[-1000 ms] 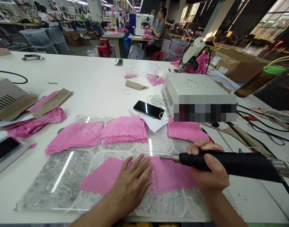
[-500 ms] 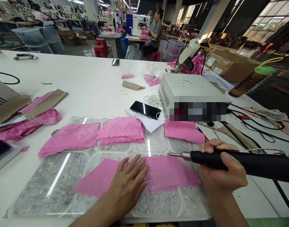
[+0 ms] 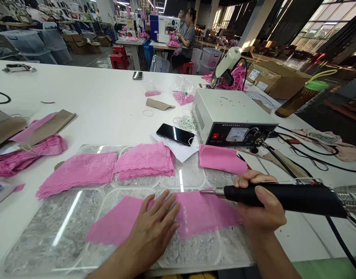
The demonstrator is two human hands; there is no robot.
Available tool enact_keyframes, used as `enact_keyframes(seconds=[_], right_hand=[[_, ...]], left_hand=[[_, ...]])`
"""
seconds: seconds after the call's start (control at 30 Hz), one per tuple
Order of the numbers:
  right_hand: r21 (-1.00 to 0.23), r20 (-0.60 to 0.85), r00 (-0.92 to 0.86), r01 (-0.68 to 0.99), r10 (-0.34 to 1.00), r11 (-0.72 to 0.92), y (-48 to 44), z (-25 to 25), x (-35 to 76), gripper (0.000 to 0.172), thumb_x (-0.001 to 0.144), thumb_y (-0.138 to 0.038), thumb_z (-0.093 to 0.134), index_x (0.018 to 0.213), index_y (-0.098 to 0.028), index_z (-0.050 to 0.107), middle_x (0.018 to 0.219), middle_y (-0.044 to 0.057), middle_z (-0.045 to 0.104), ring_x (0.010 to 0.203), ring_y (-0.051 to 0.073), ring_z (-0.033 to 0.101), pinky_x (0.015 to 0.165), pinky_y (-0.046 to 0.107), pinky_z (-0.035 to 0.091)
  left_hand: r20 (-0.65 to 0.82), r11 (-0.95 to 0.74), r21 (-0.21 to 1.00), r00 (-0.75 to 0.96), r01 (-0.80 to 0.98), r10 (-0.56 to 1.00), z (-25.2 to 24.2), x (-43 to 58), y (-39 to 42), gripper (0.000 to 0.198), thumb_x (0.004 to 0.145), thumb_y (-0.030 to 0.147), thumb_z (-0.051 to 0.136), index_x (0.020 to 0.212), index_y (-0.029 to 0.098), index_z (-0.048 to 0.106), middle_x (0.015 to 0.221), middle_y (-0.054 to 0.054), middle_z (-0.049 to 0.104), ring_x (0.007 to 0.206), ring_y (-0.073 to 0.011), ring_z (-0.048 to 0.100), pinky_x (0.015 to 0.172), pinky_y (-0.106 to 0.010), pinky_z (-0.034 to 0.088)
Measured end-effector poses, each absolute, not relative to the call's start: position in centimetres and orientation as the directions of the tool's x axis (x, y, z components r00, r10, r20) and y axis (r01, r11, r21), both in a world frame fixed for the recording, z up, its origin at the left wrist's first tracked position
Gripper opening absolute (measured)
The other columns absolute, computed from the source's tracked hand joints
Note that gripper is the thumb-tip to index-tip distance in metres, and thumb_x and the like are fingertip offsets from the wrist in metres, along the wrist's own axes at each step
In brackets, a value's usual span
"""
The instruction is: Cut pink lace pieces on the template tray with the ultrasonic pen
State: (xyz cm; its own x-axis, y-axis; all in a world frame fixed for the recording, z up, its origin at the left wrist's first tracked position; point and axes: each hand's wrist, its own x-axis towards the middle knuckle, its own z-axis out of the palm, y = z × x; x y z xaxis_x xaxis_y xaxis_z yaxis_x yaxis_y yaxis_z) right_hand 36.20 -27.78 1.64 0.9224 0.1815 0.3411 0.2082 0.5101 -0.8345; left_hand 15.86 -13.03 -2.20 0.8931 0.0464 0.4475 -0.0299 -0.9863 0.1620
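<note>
My left hand [image 3: 157,224] lies flat with fingers spread on a pink fabric piece [image 3: 207,215], pressing it onto a clear sheet [image 3: 70,228] over a mottled grey surface. Wrapped around a black handheld spot welder [image 3: 268,195] is my right hand [image 3: 258,205], to the right of the fabric. The welder's thin metal tip is at the upper edge of the fabric; whether it touches cannot be made out. Behind lie a stack of pink lace pieces [image 3: 144,162], another lace stack [image 3: 79,172] and a folded plain pink piece [image 3: 221,159].
A grey control box [image 3: 233,112] with a dial and red switch stands behind, its black cable [image 3: 285,162] running right. A phone [image 3: 175,134] rests on white paper. Pink bundles [image 3: 29,155] lie left; a bottle [image 3: 300,95] leans right. A person [image 3: 188,38] sits at a sewing machine beyond.
The whole view has shifted slightly, moving most things left. The welder's tip has come a little further over the fabric's upper edge. My left hand stays on the fabric.
</note>
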Motion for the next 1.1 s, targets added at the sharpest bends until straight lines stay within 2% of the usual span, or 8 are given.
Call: enact_keyframes(seconds=[0.17,0.47,1.1], right_hand=[[-0.835,0.335,0.922,0.194,0.195,0.516,-27.7,1.6,36.3,0.008,0.064,-0.024,0.059,0.071,-0.019,0.061,0.074,0.000,0.055,0.058,0.011,0.049,0.054,0.029,0.045],[-0.825,0.315,0.948,0.291,-0.033,0.484,-29.3,2.3,38.0,0.009,0.059,-0.022,0.054,0.066,-0.018,0.059,0.071,0.000,0.054,0.058,0.010,0.048,0.053,0.027,0.042],[-0.816,0.392,0.919,0.325,0.045,0.479,-28.9,1.5,37.6,0.007,0.064,-0.022,0.057,0.070,-0.019,0.060,0.074,0.000,0.057,0.058,0.011,0.050,0.055,0.030,0.045]], left_hand=[[0.437,-0.987,0.160,0.898,-0.026,0.048,-2.2,15.8,-13.0,0.029,0.100,0.022,0.045,0.123,0.019,0.063,0.132,-0.007,0.063,0.130,-0.0242,0.051,0.110,-0.040,0.031],[0.496,-0.987,0.163,0.866,-0.020,0.065,-3.1,16.1,-13.1,0.029,0.101,0.023,0.042,0.119,0.019,0.065,0.131,-0.006,0.064,0.131,-0.0227,0.050,0.114,-0.039,0.023],[0.486,-0.987,0.163,0.871,-0.010,0.072,-3.0,16.0,-13.0,0.031,0.101,0.022,0.040,0.119,0.019,0.064,0.130,-0.005,0.065,0.131,-0.0224,0.050,0.114,-0.039,0.023]])
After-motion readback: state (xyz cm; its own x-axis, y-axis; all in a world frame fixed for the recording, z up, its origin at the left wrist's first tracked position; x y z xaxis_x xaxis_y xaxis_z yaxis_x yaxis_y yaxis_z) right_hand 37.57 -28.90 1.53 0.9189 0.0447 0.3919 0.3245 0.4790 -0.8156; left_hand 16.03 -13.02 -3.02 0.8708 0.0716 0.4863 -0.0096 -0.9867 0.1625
